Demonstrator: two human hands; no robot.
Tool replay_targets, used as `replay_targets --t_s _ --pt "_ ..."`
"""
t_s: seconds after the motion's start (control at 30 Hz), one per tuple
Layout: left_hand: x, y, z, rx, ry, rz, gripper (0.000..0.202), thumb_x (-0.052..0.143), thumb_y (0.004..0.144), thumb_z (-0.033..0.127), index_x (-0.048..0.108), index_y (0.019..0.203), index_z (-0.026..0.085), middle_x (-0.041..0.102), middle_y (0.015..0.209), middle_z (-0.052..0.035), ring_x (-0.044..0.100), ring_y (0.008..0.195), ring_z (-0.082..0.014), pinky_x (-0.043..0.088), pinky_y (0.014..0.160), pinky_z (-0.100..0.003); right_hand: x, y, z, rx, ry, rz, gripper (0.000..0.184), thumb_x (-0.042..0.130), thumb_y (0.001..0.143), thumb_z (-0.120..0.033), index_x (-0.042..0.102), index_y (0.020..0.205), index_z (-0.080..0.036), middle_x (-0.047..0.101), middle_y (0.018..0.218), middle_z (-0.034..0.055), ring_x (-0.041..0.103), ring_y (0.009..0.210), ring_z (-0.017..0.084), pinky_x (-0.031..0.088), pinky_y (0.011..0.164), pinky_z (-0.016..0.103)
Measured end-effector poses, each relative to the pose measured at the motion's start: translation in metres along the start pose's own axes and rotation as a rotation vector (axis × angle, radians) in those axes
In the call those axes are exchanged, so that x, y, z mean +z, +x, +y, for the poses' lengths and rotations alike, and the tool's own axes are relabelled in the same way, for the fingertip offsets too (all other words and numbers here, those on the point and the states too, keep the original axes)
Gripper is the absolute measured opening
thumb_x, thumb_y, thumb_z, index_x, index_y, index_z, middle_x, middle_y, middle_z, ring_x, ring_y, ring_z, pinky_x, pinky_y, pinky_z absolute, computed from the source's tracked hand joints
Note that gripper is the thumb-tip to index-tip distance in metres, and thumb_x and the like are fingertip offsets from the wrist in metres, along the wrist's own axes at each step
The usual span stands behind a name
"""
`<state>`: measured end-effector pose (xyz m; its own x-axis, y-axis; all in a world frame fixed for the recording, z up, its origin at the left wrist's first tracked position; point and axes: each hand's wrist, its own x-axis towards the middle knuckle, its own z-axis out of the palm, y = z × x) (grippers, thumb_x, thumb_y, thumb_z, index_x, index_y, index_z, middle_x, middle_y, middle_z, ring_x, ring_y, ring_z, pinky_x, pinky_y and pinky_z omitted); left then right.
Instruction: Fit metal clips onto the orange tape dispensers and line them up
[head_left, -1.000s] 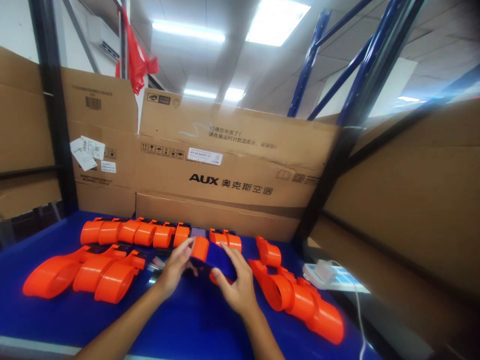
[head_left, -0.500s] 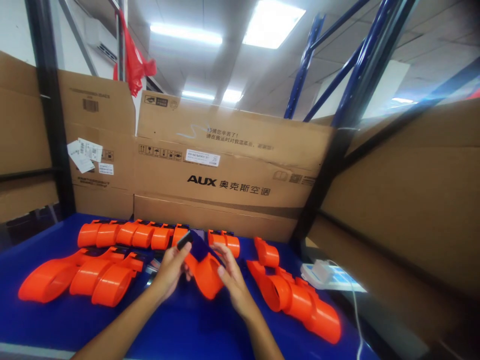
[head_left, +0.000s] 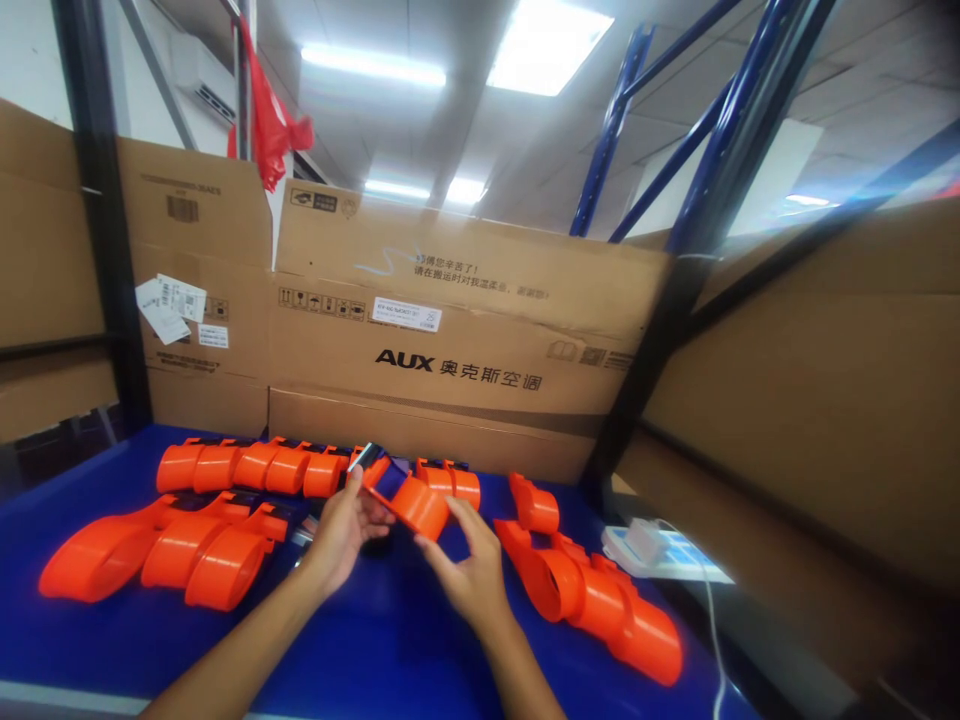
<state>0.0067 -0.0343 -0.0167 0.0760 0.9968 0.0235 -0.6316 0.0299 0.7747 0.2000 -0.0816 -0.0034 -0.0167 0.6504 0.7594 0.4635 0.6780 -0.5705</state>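
A rolled orange strap (head_left: 424,508) is raised over the middle of the blue tabletop, tilted, with its curled loop to the right. Near its other end a dark blue patch (head_left: 391,480) and a shiny dark end piece (head_left: 367,456) show. My left hand (head_left: 345,530) is closed on that end, thumb on top and fingers beneath. My right hand (head_left: 474,570) grips the loop's right side between thumb and fingers. Parts of the back row of straps are hidden behind the held one.
Similar rolled orange straps (head_left: 259,466) line the back, with more at front left (head_left: 223,566) and right (head_left: 600,605). A white power strip (head_left: 630,553) with a cable sits at the right edge. Cardboard panels (head_left: 465,320) and dark posts (head_left: 112,250) enclose the blue tabletop (head_left: 360,650).
The held strap has turned, its end piece rising and its loop swinging up so that the outer surface now faces me. My right hand has shifted lower around the loop.
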Motion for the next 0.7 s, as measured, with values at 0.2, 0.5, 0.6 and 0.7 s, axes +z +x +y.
replay_targets --t_s 0.2,0.5,0.6,0.7 --pt "0.002 -0.005 0.004 0.026 0.154 -0.126 0.066 0.061 0.083 0.063 0.056 0.128 0.015 0.068 0.066 -0.0015 0.062 0.046 -0.0142 0.046 0.042 -0.022 -0.005 0.015 0.014 0.288 0.247 0.421 0.043 0.070 0.083 -0.045 0.063 0.114 -0.015 0.073 0.108 0.0119 0.070 0.098 0.026 0.056 0.090 0.040" --pt "0.006 -0.018 -0.009 0.170 0.769 -0.380 0.030 0.067 0.084 0.047 0.067 0.092 0.018 0.063 0.062 0.0014 0.058 0.051 -0.0117 0.044 0.050 -0.021 -0.041 0.041 0.037 0.417 -0.190 0.460 0.056 0.073 0.070 -0.063 0.065 0.096 -0.015 0.075 0.080 0.0098 0.070 0.071 0.026 0.053 0.067 0.033" --pt "0.007 -0.020 -0.007 0.173 0.769 -0.378 0.029 0.064 0.086 0.047 0.067 0.091 0.018 0.063 0.061 0.0016 0.058 0.052 -0.0125 0.045 0.051 -0.022 -0.054 0.053 0.040 0.464 -0.496 0.388 0.057 0.066 0.072 -0.070 0.066 0.092 -0.017 0.075 0.075 0.0107 0.070 0.072 0.029 0.050 0.068 0.034" --pt "0.008 -0.021 -0.005 0.175 0.750 -0.371 0.030 0.062 0.087 0.047 0.066 0.090 0.018 0.062 0.061 0.0014 0.057 0.051 -0.0122 0.044 0.049 -0.022 -0.061 0.066 0.043 0.540 -0.712 0.312 0.059 0.059 0.075 -0.074 0.066 0.092 -0.018 0.075 0.081 0.0142 0.071 0.082 0.033 0.048 0.070 0.035"
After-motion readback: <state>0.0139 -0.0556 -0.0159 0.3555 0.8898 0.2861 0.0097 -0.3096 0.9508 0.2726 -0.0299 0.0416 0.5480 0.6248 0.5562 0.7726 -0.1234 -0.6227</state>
